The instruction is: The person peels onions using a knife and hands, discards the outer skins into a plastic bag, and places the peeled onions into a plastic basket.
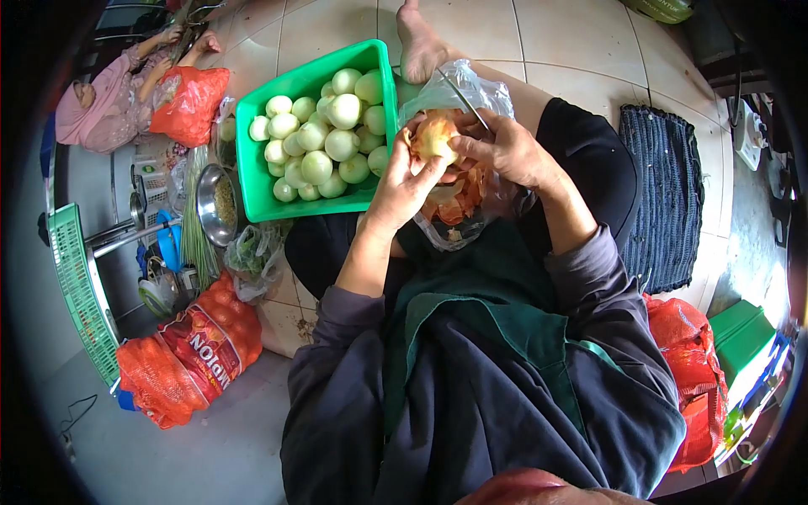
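An onion (435, 139), partly covered in brown skin, sits in the fingers of my left hand (399, 187), above my lap. My right hand (518, 153) is closed around a knife (457, 94), whose thin blade points up and to the left; its handle is mostly hidden in the palm. The right thumb presses against the side of the onion. Under both hands, a clear plastic bag (491, 91) holds loose brown onion skins (461, 204). To the left stands a green tub (247, 160) with many peeled pale onions (317, 167) in it.
Red mesh sacks lie at the lower left (192, 349) and at the right (686, 383). A metal bowl (208, 198) stands left of the tub. Another person (105, 109) sits at the upper left beside a red bag (192, 105). A dark woven mat (662, 198) lies at the right.
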Motion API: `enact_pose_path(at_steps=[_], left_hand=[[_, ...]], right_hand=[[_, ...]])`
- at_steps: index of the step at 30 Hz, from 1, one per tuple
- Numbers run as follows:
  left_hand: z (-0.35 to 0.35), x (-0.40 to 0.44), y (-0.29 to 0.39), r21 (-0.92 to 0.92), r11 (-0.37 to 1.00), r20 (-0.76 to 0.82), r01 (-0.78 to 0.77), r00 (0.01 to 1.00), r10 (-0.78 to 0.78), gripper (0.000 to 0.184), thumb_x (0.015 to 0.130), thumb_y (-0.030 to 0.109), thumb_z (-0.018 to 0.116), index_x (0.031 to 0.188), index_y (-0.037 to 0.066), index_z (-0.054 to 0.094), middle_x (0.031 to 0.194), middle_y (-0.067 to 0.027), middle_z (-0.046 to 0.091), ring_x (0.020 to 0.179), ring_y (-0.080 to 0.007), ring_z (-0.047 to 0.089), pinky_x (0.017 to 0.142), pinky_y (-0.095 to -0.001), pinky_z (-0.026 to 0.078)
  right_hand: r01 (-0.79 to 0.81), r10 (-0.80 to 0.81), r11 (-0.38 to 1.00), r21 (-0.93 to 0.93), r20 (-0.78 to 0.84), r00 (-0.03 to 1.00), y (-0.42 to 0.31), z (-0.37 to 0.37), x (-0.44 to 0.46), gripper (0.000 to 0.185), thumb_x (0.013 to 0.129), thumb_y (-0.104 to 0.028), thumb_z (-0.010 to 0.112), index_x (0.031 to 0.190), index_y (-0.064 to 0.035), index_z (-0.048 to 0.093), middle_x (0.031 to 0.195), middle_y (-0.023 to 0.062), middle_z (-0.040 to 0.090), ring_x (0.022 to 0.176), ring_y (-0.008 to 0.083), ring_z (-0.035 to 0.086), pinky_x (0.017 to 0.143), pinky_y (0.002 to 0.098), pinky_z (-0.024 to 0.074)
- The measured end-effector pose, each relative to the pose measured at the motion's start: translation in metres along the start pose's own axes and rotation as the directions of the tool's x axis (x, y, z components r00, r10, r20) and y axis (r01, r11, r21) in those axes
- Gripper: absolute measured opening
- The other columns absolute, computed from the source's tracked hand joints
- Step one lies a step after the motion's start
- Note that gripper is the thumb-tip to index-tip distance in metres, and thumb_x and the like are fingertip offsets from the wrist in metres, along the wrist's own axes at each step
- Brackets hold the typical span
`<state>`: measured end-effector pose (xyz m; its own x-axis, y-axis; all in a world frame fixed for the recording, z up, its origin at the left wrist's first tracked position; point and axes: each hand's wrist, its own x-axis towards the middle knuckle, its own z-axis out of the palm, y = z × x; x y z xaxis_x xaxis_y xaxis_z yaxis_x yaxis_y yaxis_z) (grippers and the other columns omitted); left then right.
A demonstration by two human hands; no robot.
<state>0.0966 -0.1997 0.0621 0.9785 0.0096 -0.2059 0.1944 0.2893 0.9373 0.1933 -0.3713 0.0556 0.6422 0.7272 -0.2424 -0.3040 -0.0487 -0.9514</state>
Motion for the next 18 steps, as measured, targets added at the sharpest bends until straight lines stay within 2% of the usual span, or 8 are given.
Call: enact_pose_path(at_steps=[3,6,10,13,16,17,18], left_hand=[[-0.007,0.001,-0.005,0.093,0.996,-0.060,0.017,0.998,-0.011,0.065,0.089,0.019,0.066,0.140,0.003,0.029,0.127,-0.0081,0.049,0.106,-0.0139,0.055,0.076,-0.0236,0.053],[-0.021,0.002,-0.005,0.153,0.988,-0.024,0.004,1.000,-0.001,0.062,0.089,0.023,0.066,0.138,0.002,0.034,0.125,-0.0062,0.052,0.102,-0.0110,0.055,0.069,-0.0210,0.051],[-0.009,-0.002,0.001,0.120,0.988,-0.048,-0.099,0.993,0.106,0.061,0.085,0.020,0.070,0.135,0.005,0.039,0.117,-0.0034,0.055,0.096,-0.0085,0.056,0.062,-0.0198,0.049],[-0.011,-0.002,-0.008,0.108,0.994,-0.035,-0.026,0.999,0.030,0.057,0.085,0.017,0.070,0.132,0.007,0.041,0.116,-0.0044,0.055,0.096,-0.0105,0.057,0.062,-0.0214,0.051],[-0.012,-0.002,-0.010,-0.045,0.999,-0.132,-0.006,0.991,0.000,0.052,0.086,0.019,0.069,0.129,0.007,0.042,0.118,-0.0062,0.055,0.098,-0.0130,0.058,0.063,-0.0234,0.054],[-0.014,-0.002,-0.011,-0.053,0.998,-0.166,-0.015,0.986,0.006,0.051,0.087,0.020,0.067,0.128,0.007,0.041,0.118,-0.0076,0.055,0.100,-0.0153,0.060,0.066,-0.0268,0.056],[-0.013,-0.002,-0.008,-0.069,0.997,-0.172,-0.032,0.985,0.020,0.051,0.087,0.020,0.067,0.128,0.007,0.041,0.118,-0.0077,0.055,0.100,-0.0158,0.060,0.067,-0.0280,0.057]], right_hand=[[-0.032,0.031,0.999,-0.018,-0.032,0.999,-0.008,0.001,-0.003,0.043,0.091,-0.023,0.065,0.120,0.0063,0.053,0.093,0.0106,0.065,0.076,0.0137,0.064,0.073,0.0268,0.0525],[-0.043,0.037,0.997,-0.071,-0.087,0.996,-0.010,0.001,-0.004,0.038,0.091,-0.024,0.065,0.113,0.0062,0.057,0.084,0.0080,0.065,0.074,0.0124,0.063,0.071,0.0259,0.0519],[-0.001,-0.013,0.993,-0.114,-0.122,0.992,-0.004,0.002,0.000,0.038,0.093,-0.030,0.062,0.107,0.0055,0.061,0.076,0.0065,0.065,0.066,0.0102,0.060,0.063,0.0262,0.0498],[-0.058,0.048,0.984,-0.170,-0.063,0.997,-0.019,0.005,-0.009,0.039,0.096,-0.034,0.055,0.108,0.0029,0.061,0.077,0.0071,0.064,0.068,0.0128,0.060,0.067,0.0282,0.0498],[0.087,-0.090,0.972,-0.220,-0.002,0.996,-0.007,-0.001,-0.008,0.043,0.099,-0.037,0.046,0.117,-0.0002,0.059,0.082,0.0097,0.064,0.075,0.0166,0.060,0.072,0.0310,0.0490],[0.058,-0.065,0.974,-0.220,-0.025,0.998,-0.004,0.003,-0.012,0.048,0.102,-0.038,0.035,0.119,0.0008,0.058,0.076,0.0038,0.055,0.065,0.0107,0.050,0.065,0.0260,0.0451],[0.084,-0.078,0.971,-0.224,0.033,0.996,-0.007,0.004,-0.016,0.045,0.102,-0.036,0.037,0.125,-0.0014,0.053,0.082,0.0078,0.058,0.073,0.0147,0.053,0.071,0.0290,0.0457]])
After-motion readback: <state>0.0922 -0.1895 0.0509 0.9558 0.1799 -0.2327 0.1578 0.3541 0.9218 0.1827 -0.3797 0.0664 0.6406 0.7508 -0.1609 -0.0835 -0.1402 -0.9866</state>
